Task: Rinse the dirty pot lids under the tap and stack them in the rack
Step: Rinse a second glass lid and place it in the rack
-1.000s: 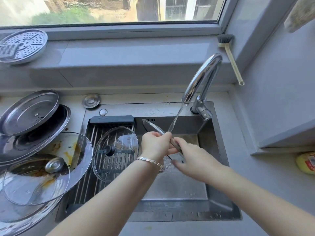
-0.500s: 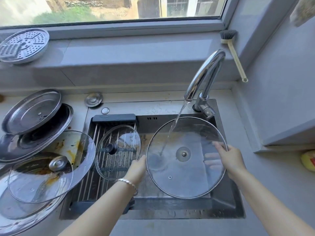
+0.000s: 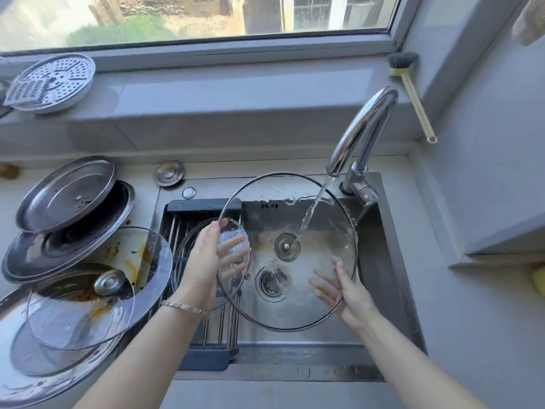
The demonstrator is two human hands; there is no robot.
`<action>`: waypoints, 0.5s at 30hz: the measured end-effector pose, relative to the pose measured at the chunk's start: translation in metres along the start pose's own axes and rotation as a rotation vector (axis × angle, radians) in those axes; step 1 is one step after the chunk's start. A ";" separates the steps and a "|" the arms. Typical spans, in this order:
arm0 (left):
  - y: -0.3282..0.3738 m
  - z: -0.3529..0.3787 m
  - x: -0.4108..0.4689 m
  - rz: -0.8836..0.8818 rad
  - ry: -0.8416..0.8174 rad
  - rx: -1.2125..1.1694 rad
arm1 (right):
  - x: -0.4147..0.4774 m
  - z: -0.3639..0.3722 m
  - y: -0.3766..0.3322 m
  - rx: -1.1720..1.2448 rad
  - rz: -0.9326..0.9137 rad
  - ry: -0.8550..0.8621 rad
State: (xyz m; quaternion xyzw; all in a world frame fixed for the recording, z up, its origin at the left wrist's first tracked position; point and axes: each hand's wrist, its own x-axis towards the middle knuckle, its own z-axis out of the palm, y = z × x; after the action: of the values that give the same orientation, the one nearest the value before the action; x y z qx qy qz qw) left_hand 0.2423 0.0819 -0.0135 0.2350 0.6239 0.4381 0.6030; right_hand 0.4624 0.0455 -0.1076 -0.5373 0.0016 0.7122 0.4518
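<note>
I hold a large glass lid (image 3: 287, 247) with a steel rim flat over the sink (image 3: 383, 261). Water from the chrome tap (image 3: 362, 134) lands just right of its centre knob and spreads over the glass. My left hand (image 3: 203, 261) grips the left rim, thumb on top and fingers showing through the glass. My right hand (image 3: 354, 299) holds the lower right rim the same way. A smaller glass lid (image 3: 188, 255) lies in the dark-framed rack (image 3: 206, 358) on the sink's left half, partly hidden by my left hand.
Left of the sink lies a pile of dirty lids: two steel lids (image 3: 65, 193), a glass lid with orange stains (image 3: 129, 252) and a glass lid with a steel knob (image 3: 79, 305). A perforated steamer plate (image 3: 53, 81) and a dish brush (image 3: 413, 93) are on the sill.
The lid has shifted up and left, so the stream now lands near its knob. My left hand climbed the left rim; my right hand slid down to the lower right rim.
</note>
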 end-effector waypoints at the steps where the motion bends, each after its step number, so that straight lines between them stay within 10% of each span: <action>1: -0.003 -0.004 0.003 -0.001 0.010 -0.028 | 0.000 0.002 -0.005 -0.029 -0.044 -0.008; 9: -0.055 0.008 0.022 -0.315 0.040 -0.428 | -0.021 0.015 -0.074 -0.529 -0.470 0.018; 15: -0.077 0.027 0.018 -0.378 0.003 -0.392 | -0.033 0.010 -0.105 -0.624 -0.425 0.059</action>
State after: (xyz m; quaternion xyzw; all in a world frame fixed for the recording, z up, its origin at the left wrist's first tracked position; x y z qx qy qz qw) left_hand 0.2836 0.0653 -0.0840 -0.0077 0.5608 0.4305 0.7071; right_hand 0.5232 0.0916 -0.0272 -0.6575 -0.3139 0.5531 0.4040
